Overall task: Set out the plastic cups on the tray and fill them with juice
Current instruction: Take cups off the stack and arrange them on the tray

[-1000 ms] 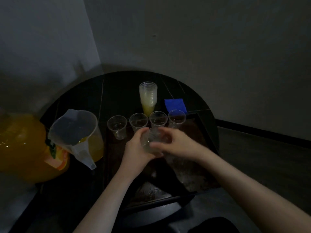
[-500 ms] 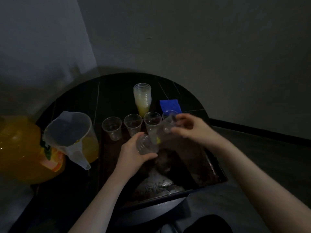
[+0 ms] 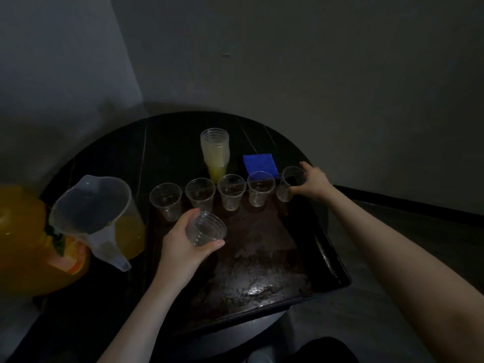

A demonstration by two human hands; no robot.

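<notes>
Several clear plastic cups (image 3: 230, 191) stand in a row along the far edge of the dark tray (image 3: 324, 255). My right hand (image 3: 311, 182) grips one more cup (image 3: 289, 184) at the right end of that row. My left hand (image 3: 183, 241) holds a short stack of nested cups (image 3: 207, 229), tilted, over the tray's left part. A clear plastic jug (image 3: 97, 213) with some orange juice in its bottom stands left of the tray.
A large orange juice bottle (image 3: 28, 242) stands at the far left of the round black table (image 3: 167, 142). Behind the row stand a taller stack of used cups (image 3: 215, 153) and a blue cloth (image 3: 259, 164). Walls close in behind.
My right hand pulled one cup off the stack and carried it right to the end of the row. My left hand stayed over the tray with the rest of the stack.
</notes>
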